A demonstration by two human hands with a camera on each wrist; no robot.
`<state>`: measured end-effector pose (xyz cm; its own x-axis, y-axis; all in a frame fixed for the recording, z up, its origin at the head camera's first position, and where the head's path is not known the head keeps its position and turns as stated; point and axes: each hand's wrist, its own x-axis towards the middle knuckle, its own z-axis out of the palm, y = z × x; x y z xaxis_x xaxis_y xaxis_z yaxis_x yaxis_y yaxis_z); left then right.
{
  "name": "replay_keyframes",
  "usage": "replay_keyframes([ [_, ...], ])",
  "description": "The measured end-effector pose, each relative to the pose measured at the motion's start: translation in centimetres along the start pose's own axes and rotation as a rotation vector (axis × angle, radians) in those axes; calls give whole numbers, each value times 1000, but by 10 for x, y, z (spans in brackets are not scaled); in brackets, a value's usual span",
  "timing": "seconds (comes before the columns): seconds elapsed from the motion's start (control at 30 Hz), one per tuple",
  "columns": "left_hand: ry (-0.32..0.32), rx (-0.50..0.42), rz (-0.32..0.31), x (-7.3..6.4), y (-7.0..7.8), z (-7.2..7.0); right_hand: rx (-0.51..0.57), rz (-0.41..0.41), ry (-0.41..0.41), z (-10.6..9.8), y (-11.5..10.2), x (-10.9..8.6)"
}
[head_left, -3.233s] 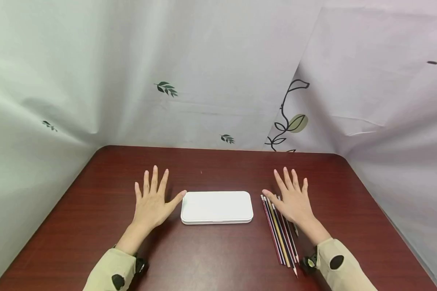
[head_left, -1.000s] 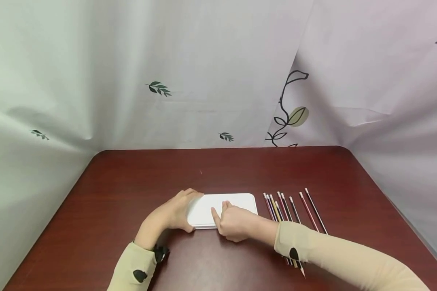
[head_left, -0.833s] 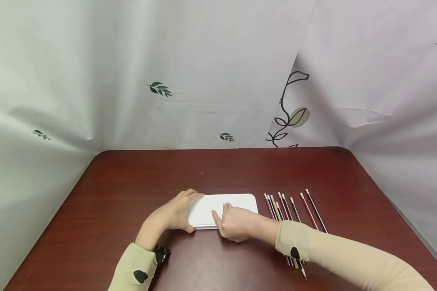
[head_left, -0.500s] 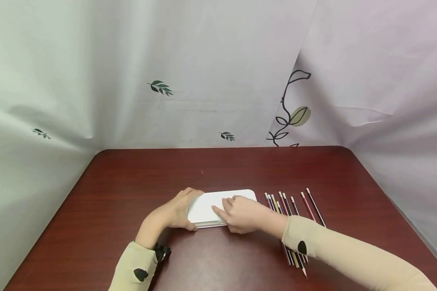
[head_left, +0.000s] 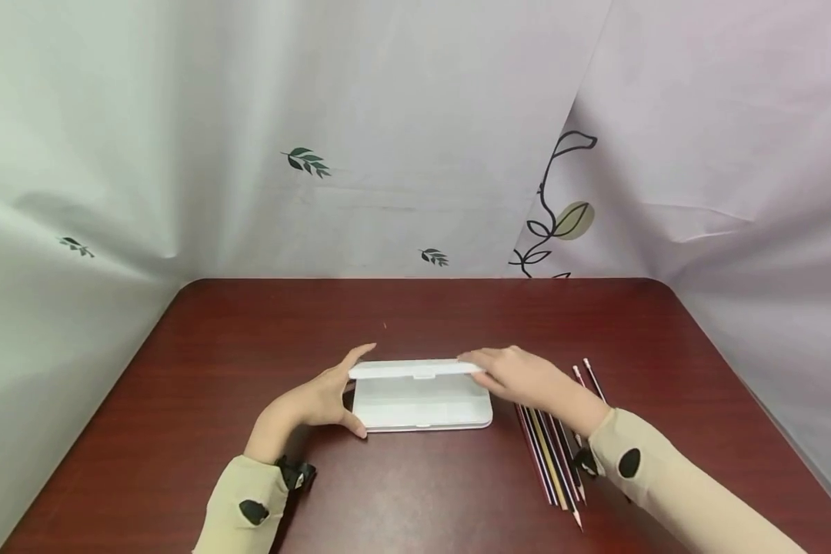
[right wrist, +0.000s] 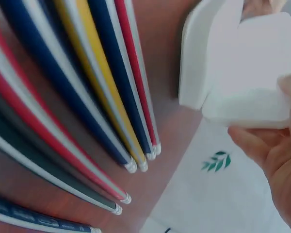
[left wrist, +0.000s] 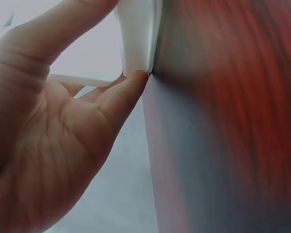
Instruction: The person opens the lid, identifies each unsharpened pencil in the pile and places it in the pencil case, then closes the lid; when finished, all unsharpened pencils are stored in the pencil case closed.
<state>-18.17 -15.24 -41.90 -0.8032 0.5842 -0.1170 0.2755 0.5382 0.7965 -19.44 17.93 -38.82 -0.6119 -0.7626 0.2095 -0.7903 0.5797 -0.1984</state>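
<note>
A white pencil case (head_left: pixel 422 414) lies on the table with its hinged lid (head_left: pixel 402 369) raised partway, its pale inside showing. My left hand (head_left: pixel 318 396) holds the case's left end, thumb at the front corner and a finger reaching past the back. In the left wrist view a fingertip presses against the case's end wall (left wrist: pixel 138 39). My right hand (head_left: pixel 526 381) grips the lid near its right end; the right wrist view shows the lid (right wrist: pixel 257 73) between thumb and fingers. Just right of the case lie several striped pencils (head_left: pixel 550 462), partly hidden under my right hand and forearm.
The dark red wooden table (head_left: pixel 402 492) has rounded far corners. Behind and beside it hangs white cloth (head_left: pixel 388 115) with leaf prints. Pencils lie close together under the right wrist, with eraser ends away from me, and two sit slightly apart at the right.
The right hand came from over the pencils to the case's front edge, then lifted the lid up and back. The left hand moved onto the case's left end. Some pencils spread to the right.
</note>
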Motion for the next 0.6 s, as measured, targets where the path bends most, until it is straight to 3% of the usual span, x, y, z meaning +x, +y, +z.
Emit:
replay_keyframes([
  [0.1,-19,-89,8,0,-1,-1,92,77,25,-2,10,9],
  [0.23,0,-105,-13,1,-3,0,171,216,78,0,23,23],
  [0.43,45,52,-10,-2,2,1,189,416,125,7,36,37],
  [0.6,69,142,-14,-2,7,1,111,496,90,13,44,43],
])
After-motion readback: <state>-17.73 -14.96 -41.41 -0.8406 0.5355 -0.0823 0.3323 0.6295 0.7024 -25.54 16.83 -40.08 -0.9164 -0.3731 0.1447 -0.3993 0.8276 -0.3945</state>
